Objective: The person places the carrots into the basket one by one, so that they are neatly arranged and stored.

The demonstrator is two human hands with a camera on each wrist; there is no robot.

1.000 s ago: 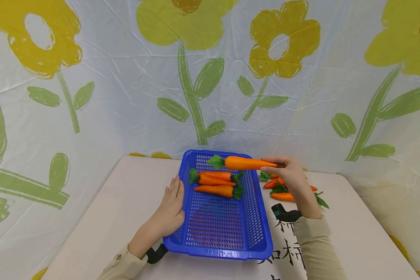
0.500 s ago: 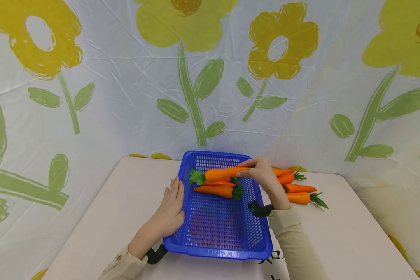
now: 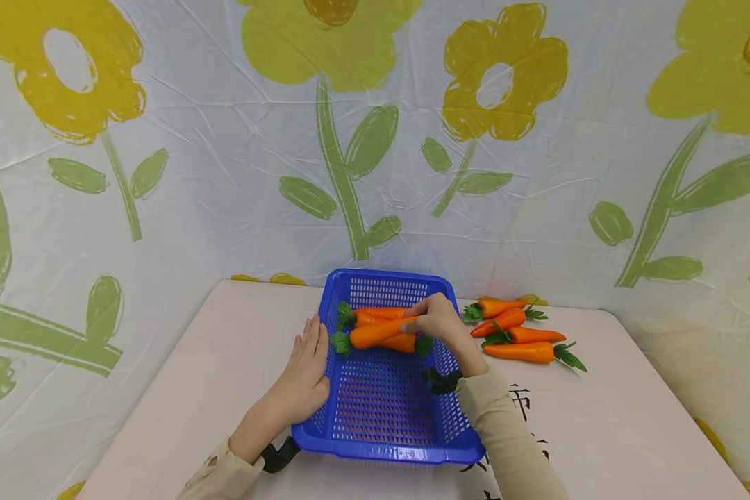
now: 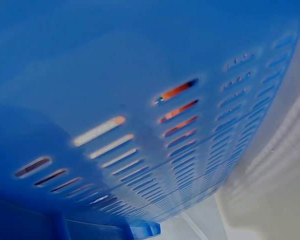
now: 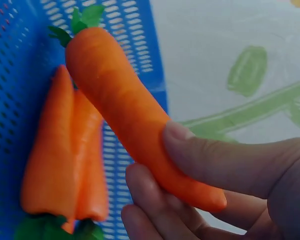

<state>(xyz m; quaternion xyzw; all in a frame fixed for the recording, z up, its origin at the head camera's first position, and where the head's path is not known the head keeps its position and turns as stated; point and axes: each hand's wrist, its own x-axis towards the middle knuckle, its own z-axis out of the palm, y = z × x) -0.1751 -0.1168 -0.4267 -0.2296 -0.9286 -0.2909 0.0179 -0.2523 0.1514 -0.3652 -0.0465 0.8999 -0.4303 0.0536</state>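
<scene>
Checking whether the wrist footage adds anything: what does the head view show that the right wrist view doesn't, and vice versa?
Only the head view: the left grip against the side of the blue basket, and four loose carrots on the table.
Only the right wrist view: two separate fingertips opposite the thumb, by the held carrot.
Both: the right grip pinching that carrot, the basket, other carrots inside it, and the printed cloth.

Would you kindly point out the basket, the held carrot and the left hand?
Basket (image 3: 387,451), head view: front rim.
Held carrot (image 5: 136,117), right wrist view: mid-body.
Left hand (image 3: 303,378), head view: back of the hand.
</scene>
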